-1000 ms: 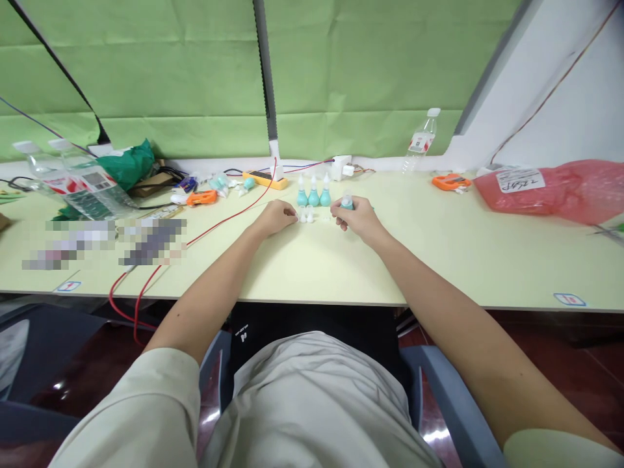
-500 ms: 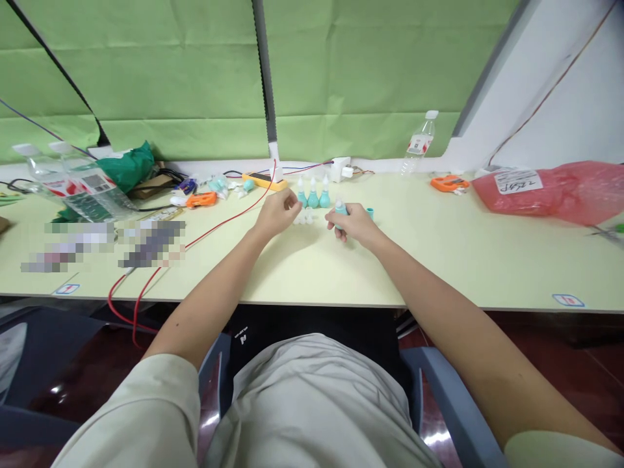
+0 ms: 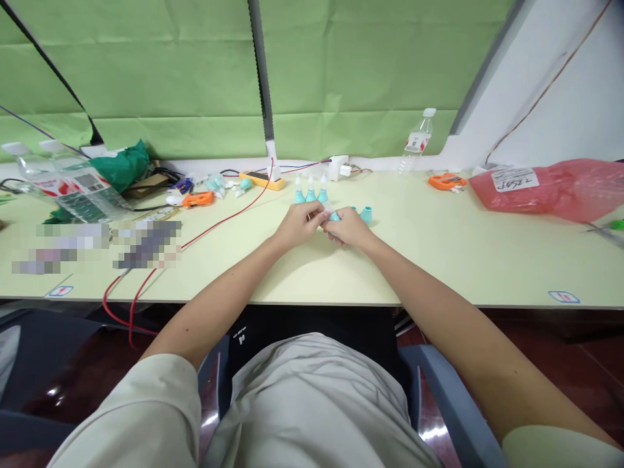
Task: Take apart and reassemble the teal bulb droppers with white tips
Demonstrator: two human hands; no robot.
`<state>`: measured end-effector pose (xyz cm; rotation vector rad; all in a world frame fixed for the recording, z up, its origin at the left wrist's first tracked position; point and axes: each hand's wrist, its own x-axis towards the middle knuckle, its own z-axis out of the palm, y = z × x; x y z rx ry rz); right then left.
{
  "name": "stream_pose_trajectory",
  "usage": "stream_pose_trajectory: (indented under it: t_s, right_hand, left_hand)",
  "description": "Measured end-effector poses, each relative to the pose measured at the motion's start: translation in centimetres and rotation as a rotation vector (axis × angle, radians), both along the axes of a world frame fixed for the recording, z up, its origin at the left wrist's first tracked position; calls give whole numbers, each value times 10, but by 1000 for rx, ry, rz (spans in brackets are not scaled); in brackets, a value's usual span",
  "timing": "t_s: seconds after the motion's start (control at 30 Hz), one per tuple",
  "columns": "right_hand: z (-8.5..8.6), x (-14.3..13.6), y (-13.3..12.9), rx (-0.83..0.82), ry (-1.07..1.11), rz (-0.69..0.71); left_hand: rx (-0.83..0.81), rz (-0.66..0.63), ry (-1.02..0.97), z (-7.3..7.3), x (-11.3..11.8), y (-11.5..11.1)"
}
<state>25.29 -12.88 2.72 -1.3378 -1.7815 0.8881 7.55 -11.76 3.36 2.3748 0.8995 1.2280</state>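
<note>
My right hand point(image 3: 347, 226) is closed around a teal squeeze bulb point(image 3: 334, 216), which is tilted and mostly covered by the fingers. At its upper end, my left hand point(image 3: 303, 223) pinches a whitish translucent tip point(image 3: 328, 207). Both hands meet just above the table. Right behind them, three teal squeeze bulbs with pointed white tips point(image 3: 311, 190) stand upright in a row. Beside my right hand lie more teal bulb pieces point(image 3: 366, 214), partly hidden by that hand.
On the pale yellow table point(image 3: 439, 260), a red plastic bag point(image 3: 550, 188), an orange tool point(image 3: 447, 181) and a clear bottle point(image 3: 417, 143) lie or stand to the right. Bottles point(image 3: 78, 188), a second orange tool point(image 3: 197, 199), a yellow meter point(image 3: 263, 181) and red cables point(image 3: 214, 227) are leftward.
My left hand has moved right and down, from beside the standing bulbs to the tip of the bulb in my right hand. The small white pieces on the table are now hidden behind it.
</note>
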Motion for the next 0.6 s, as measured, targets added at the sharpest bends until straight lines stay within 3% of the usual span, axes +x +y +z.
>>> stream_pose_trajectory:
  t_s: [0.2, 0.6]
  right_hand:
    - [2, 1, 2, -17, -10, 13]
    - [10, 2, -2, -141, 38, 73]
  left_hand:
    - [-87, -4, -36, 0, 1, 0]
    - [42, 53, -13, 3, -1, -6]
